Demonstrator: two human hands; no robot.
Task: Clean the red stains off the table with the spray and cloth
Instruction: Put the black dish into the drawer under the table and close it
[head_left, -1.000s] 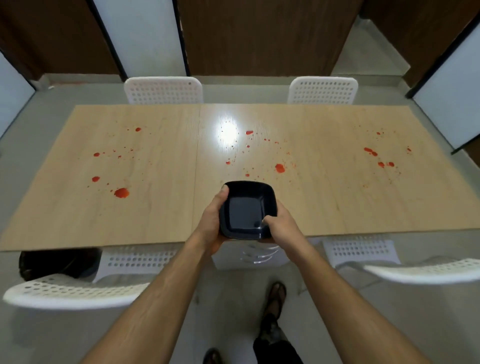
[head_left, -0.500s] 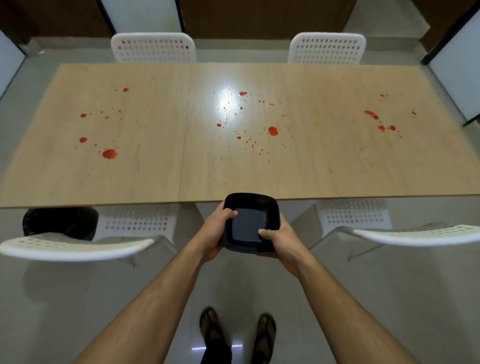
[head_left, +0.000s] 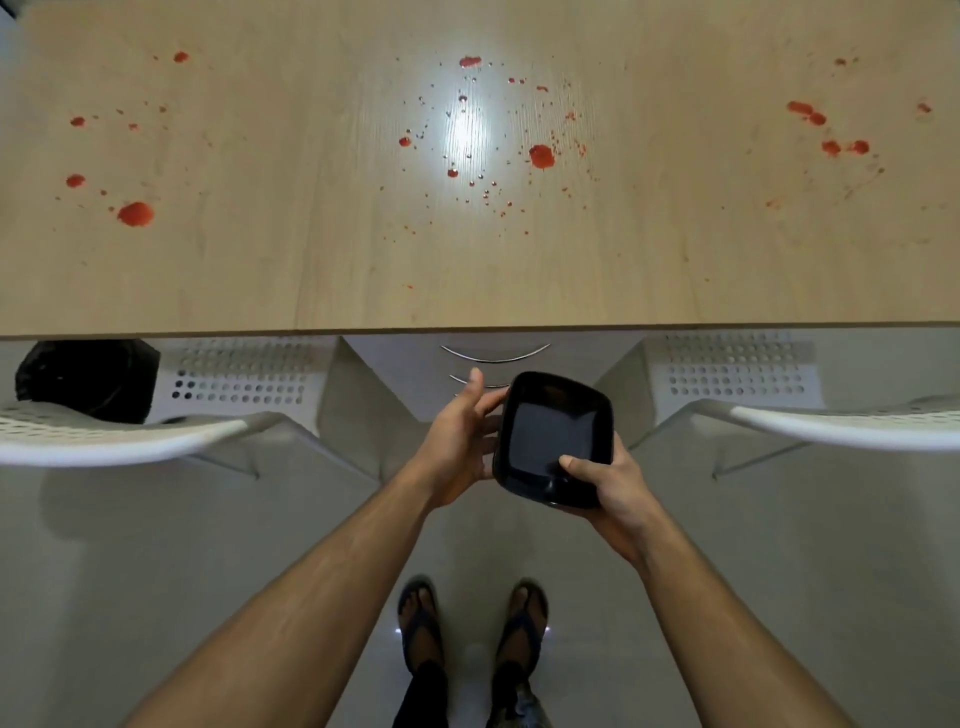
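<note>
Right hand grips near corner of square black plastic dish, thumb inside rim. Left hand open, fingers touching dish's left edge, partly hidden behind it. Red stains scattered over light wooden table; far edge cut off. Black object under table indistinct.

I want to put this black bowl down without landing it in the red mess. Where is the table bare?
The table is bare along its near edge, and between the left stain cluster and the middle cluster. A second bare strip lies between the middle cluster and the right cluster. The middle is most crowded with fine specks. The black bowl is held off the table.
</note>
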